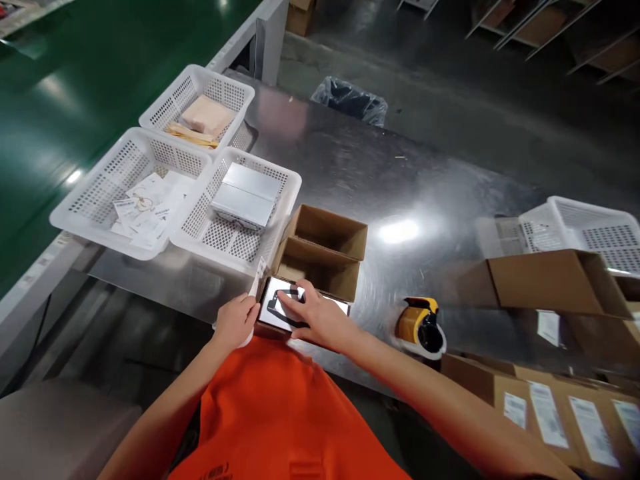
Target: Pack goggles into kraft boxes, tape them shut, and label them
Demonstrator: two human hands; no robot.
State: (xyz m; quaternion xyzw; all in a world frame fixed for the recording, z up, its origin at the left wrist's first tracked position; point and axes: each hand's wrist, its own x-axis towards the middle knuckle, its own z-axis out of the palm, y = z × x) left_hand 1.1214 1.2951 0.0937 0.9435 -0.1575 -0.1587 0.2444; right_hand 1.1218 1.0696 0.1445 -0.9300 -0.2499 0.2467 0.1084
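Two open brown cardboard boxes [327,230] stand side by side on the metal table. Nearest my body, a third brown box holds a white box [269,307] with a dark printed picture. My right hand [315,313] lies on top of that white box with its fingers spread. At the box's left end my left hand [237,320] is closed, pinching a white paper slip [259,275] that sticks up beside the cardboard.
White baskets hold papers [150,210], silver boxes [247,193] and beige packets [207,117]. A tape dispenser [420,327] sits right of my hands. Labelled cartons [500,387] and another white basket [597,220] are at the right; a green conveyor [90,87] runs left.
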